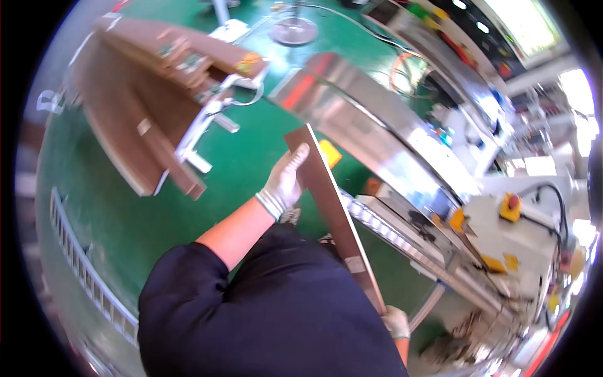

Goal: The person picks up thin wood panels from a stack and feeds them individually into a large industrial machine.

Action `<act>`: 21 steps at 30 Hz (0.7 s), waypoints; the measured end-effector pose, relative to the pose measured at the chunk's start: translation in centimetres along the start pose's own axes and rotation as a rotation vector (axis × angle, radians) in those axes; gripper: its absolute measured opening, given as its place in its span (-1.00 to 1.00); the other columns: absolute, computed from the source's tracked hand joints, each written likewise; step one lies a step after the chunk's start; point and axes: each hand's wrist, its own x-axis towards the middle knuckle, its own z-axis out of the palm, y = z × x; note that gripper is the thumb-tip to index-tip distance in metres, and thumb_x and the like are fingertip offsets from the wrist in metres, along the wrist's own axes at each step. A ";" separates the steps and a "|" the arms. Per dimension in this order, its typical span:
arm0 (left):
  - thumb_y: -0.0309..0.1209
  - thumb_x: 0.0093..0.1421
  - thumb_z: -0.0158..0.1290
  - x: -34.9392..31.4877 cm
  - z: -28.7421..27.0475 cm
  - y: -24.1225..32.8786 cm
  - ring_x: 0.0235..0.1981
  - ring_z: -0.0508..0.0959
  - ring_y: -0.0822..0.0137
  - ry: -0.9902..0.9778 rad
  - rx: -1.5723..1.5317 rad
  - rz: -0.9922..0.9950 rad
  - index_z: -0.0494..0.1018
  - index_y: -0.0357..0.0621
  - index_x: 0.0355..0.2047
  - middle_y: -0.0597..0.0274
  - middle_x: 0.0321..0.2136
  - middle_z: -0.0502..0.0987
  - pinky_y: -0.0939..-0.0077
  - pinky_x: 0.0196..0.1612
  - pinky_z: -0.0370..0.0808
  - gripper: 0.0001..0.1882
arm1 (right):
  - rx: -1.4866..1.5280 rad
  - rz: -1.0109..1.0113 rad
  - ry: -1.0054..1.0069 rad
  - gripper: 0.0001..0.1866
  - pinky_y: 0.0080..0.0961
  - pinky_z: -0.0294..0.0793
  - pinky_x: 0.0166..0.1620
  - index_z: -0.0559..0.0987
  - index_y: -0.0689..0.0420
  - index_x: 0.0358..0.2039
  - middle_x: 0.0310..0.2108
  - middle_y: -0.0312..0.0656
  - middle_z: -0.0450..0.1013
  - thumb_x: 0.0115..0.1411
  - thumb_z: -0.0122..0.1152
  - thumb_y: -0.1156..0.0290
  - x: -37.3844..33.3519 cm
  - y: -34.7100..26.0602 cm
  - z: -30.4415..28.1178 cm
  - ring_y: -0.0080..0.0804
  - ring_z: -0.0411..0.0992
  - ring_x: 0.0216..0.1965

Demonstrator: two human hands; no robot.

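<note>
Head view: one long brown board (pixel 333 213) runs diagonally from the frame centre toward the lower right, carried clear of any support, above the green floor (pixel 125 213).

Grip state:
- Left hand (pixel 286 182), in a grey knit glove, is closed around the upper part of the board; the thumb lies along the board's face near its top end.
- Right hand (pixel 396 322), also gloved, sits at the board's lower end in the lower right of the frame. It touches the board, but the fingers are mostly hidden, so whether it is clamped shut cannot be told.

Progress, as judged from the layout: the board is lifted and held at both ends. It rests neither on the rack nor on the machine, so setting it down remains.

Surroundings:
- A rack (pixel 201 132) with a white metal frame, in the upper left, holds a stack (pixel 151 100) of similar brown boards, well apart from the held one. The individual boards cannot be counted reliably.
- A steel machine (pixel 389 144) with a curved shiny cover fills the right of the frame, just beside the board.
- A red button (pixel 514 202) on a yellow base sits at the right of the frame.

Count: one held board, two gloved hands, one rack, one stack, one machine, one red button.
</note>
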 end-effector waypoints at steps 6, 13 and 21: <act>-0.34 0.47 0.12 1.0 8.4 -12.2 -0.08 0.67 0.39 -0.355 0.328 -0.402 0.46 -0.18 0.16 0.25 -0.08 0.64 0.37 0.00 0.64 -0.67 | 0.601 0.137 -0.171 -0.51 -0.12 0.53 0.12 0.70 0.14 -0.03 -0.05 0.12 0.64 0.19 0.24 0.04 -2.0 -8.8 8.3 0.10 0.58 0.05; -0.26 0.47 0.09 6.5 7.9 -23.9 -0.15 0.68 0.34 -0.344 0.424 -0.653 0.50 -0.14 0.02 0.25 -0.16 0.65 0.35 0.01 0.63 -0.75 | 1.216 -0.064 0.392 -0.51 -0.07 0.51 -0.03 0.64 0.25 -0.10 -0.18 0.14 0.60 0.44 0.03 0.02 1.6 -7.6 25.6 0.15 0.55 -0.10; -0.22 0.47 0.06 9.1 6.9 -29.8 -0.09 0.69 0.19 -0.566 1.019 -0.708 0.48 -0.20 0.02 0.10 -0.10 0.66 0.28 0.06 0.63 -0.69 | 0.988 0.185 0.708 -0.52 -0.17 0.55 -0.14 0.67 0.27 -0.21 -0.30 0.07 0.61 0.44 0.16 0.03 -2.6 -13.0 8.8 0.10 0.58 -0.24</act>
